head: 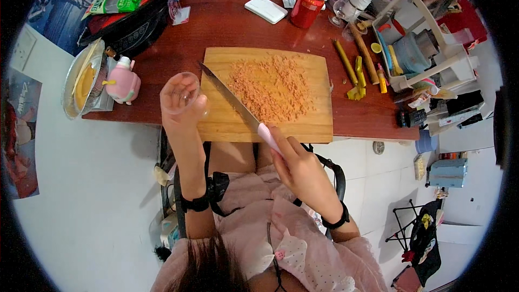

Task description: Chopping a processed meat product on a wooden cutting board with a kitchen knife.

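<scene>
My left hand [194, 110] holds a small clear cup [180, 89] by the left edge of the cutting board; its mouth faces up towards me. In my right hand [298, 162] is the pink handle of a kitchen knife [235, 99]. The blade slants up and left across the wooden cutting board [219, 132], its tip near the board's upper left corner. Finely chopped orange food [271, 89] spreads over the middle and right of the board. The blade lies along the left edge of that heap. Fingers behind the cup show through its clear wall.
Left of the board are a pink toy-like bottle [123, 83] and a foil bowl [83, 85] with yellow contents and chopsticks. Beyond stand a red can [306, 8] and a white power bank [265, 9]. A rolling pin [363, 54] and yellow wrappers [357, 85] lie at the right, beside a white rack [436, 63].
</scene>
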The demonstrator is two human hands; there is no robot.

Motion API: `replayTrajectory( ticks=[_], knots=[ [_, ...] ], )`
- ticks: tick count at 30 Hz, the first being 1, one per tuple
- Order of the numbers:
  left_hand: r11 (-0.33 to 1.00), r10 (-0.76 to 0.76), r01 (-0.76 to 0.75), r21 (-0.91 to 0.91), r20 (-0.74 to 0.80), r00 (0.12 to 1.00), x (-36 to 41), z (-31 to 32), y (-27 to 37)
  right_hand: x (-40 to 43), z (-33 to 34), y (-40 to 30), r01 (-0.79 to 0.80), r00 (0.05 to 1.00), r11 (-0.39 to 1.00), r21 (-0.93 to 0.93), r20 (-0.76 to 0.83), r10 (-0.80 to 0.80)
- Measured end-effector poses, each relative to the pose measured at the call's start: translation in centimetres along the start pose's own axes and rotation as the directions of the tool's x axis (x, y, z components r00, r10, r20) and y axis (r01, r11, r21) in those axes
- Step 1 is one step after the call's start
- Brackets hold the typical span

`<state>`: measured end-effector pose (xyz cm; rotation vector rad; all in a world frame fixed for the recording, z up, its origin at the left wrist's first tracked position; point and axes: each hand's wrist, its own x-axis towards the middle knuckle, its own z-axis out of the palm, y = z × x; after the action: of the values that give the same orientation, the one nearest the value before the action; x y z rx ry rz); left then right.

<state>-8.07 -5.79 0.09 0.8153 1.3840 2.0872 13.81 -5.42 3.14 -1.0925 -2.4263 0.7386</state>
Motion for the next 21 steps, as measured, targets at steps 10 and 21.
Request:
replayTrajectory(
  ticks=[10,21],
  knots=[
    [0.999,-0.026,0.025,0.035,0.028,0.999,-0.1,-0.2,-0.3,-0.2,1.7,-0.1,-0.007,0.999,0.995,-0.103,-0.041,0.003],
    [0.998,-0.061,0.061,0.003,0.01,0.998,0.0,-0.1,-0.3,-0.5,1.6,0.2,-0.006,0.999,0.993,-0.119,-0.036,0.002]
  ],
)
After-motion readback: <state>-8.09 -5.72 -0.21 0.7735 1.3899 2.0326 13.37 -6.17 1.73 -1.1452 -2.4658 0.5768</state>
